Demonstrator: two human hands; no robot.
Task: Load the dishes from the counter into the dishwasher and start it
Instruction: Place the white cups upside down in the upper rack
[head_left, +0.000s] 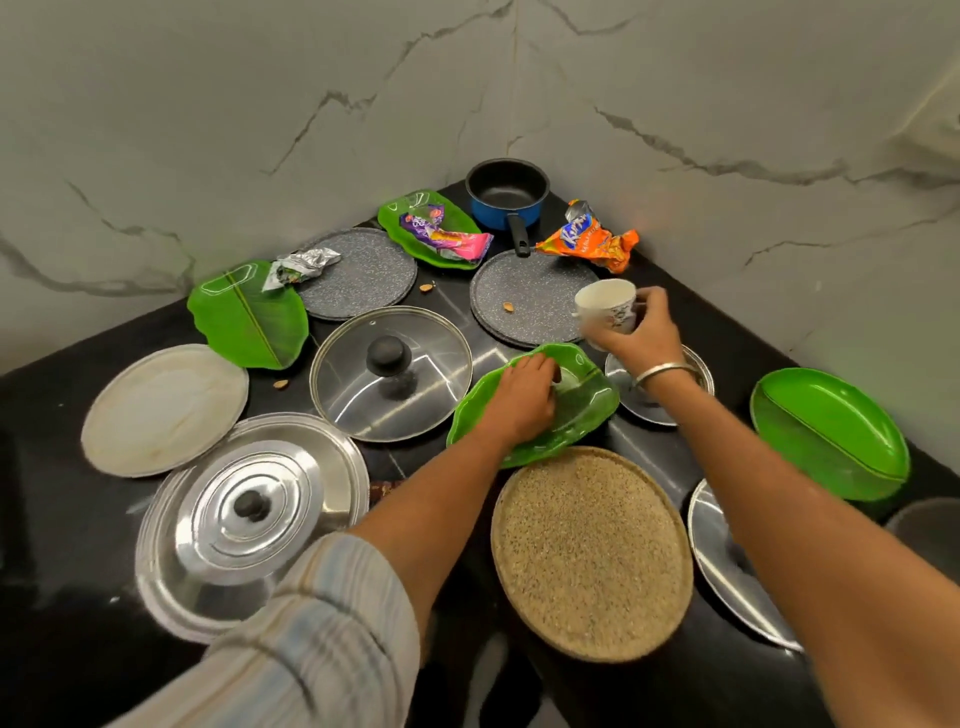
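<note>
My right hand (641, 327) grips a white cup (605, 305) tilted on its side, held above a small steel plate (696, 371). My left hand (519, 400) rests with curled fingers on a green leaf-shaped plate (587, 410) in the middle of the black counter (52, 519); what the fingers hold is hidden. Around them lie a glass lid (363, 395), a steel lid on a steel plate (244, 514), a cream plate (161, 410), a speckled tan plate (592, 551), two grey speckled plates (363, 270) (524, 301), and a blue saucepan (506, 195).
More green leaf plates lie at the left (249, 317), back (410, 223) and right (831, 431). Crumpled snack wrappers, orange (592, 239), pink-purple (447, 234) and silver (301, 265), sit among the dishes. A steel plate (727, 566) lies at the front right. Marble walls (260, 130) enclose the corner.
</note>
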